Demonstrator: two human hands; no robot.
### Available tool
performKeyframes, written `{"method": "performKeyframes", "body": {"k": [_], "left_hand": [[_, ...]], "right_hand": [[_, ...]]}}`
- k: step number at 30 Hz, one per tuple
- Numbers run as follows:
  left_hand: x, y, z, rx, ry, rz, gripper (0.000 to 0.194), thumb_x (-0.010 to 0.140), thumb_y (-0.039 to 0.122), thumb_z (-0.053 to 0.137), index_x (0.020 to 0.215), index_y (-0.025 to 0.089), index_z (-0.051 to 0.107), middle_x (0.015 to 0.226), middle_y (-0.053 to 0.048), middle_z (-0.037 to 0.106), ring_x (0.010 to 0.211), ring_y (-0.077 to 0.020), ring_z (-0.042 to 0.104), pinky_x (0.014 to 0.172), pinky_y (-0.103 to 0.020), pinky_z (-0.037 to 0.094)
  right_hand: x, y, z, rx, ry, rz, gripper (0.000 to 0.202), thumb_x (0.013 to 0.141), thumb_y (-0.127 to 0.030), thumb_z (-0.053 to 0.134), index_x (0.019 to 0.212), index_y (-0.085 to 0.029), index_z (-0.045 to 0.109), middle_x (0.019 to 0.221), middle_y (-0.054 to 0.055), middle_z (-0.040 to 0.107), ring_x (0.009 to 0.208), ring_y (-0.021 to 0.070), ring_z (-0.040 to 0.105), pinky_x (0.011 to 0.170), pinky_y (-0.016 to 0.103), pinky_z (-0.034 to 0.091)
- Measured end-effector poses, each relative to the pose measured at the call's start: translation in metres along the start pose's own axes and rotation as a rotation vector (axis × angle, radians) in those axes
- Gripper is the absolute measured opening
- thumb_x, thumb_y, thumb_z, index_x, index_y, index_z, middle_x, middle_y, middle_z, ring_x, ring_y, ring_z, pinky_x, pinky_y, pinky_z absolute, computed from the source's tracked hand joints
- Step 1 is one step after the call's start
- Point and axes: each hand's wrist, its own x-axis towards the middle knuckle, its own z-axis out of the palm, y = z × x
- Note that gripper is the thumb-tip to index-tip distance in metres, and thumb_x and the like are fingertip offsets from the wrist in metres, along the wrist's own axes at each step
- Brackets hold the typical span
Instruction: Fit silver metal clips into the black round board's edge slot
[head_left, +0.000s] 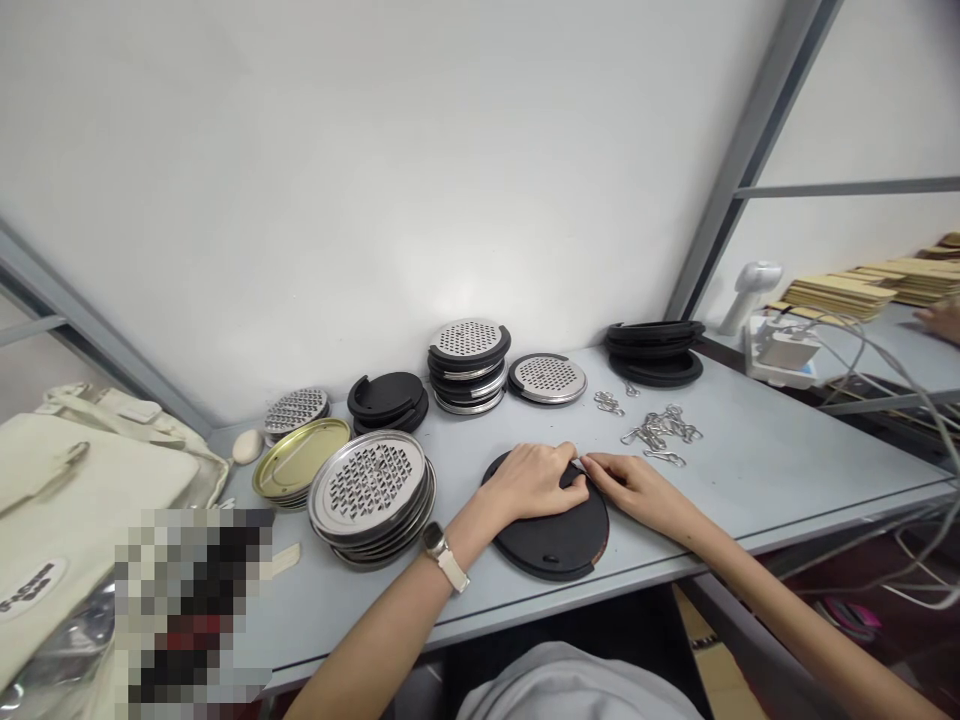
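A black round disc (555, 548) with a slot near its front edge lies flat at the table's front. Over its upper part, my left hand (534, 482) is closed, with bent fingers gripping the disc near its far rim. My right hand (637, 490) pinches at the disc's right far edge, its fingertips meeting those of the left; whatever is between them is too small to make out. Behind the right hand lies a loose pile of metal snap hooks (664, 428). Left of the disc stands a stack of round metal grater plates (367, 485).
Gold-coloured round lids (300, 460), black round holders (386, 398) and stacked graters in black holders (469, 345) stand behind. More black rings (652, 368) sit at the back right. A cream bag (97, 470) is at left; a scanner (750, 295) and cables are at right.
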Motion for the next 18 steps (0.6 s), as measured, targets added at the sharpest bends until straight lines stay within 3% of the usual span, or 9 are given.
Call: {"method": "performKeyframes", "body": {"k": [6, 12, 18], "left_hand": [[0.0, -0.002, 0.002, -0.021, 0.015, 0.014, 0.025, 0.085, 0.039, 0.044, 0.097, 0.019, 0.053, 0.071, -0.002, 0.065, 0.066, -0.0212, 0.063, 0.056, -0.028, 0.042], [0.001, -0.004, 0.004, -0.055, 0.008, 0.032, 0.021, 0.085, 0.024, 0.043, 0.102, 0.021, 0.055, 0.074, 0.0, 0.066, 0.069, -0.0182, 0.063, 0.061, -0.027, 0.043], [0.0, -0.001, 0.0, -0.047, 0.034, -0.015, 0.029, 0.085, 0.029, 0.043, 0.112, 0.02, 0.046, 0.071, 0.001, 0.064, 0.065, -0.0203, 0.062, 0.06, -0.029, 0.043]], "right_hand": [[0.001, 0.002, 0.0, 0.069, 0.004, 0.009, 0.042, 0.093, -0.046, 0.031, 0.064, -0.019, 0.043, 0.055, -0.002, 0.044, 0.054, 0.013, 0.04, 0.051, 0.024, 0.03], [0.003, 0.011, -0.001, 0.172, 0.132, 0.057, 0.044, 0.092, -0.05, 0.034, 0.06, -0.021, 0.03, 0.053, -0.005, 0.026, 0.05, 0.0107, 0.03, 0.05, 0.024, 0.026], [0.003, 0.009, 0.0, 0.183, 0.115, 0.048, 0.041, 0.092, -0.05, 0.035, 0.065, -0.02, 0.039, 0.056, -0.005, 0.035, 0.054, 0.0118, 0.035, 0.052, 0.023, 0.03]]}}
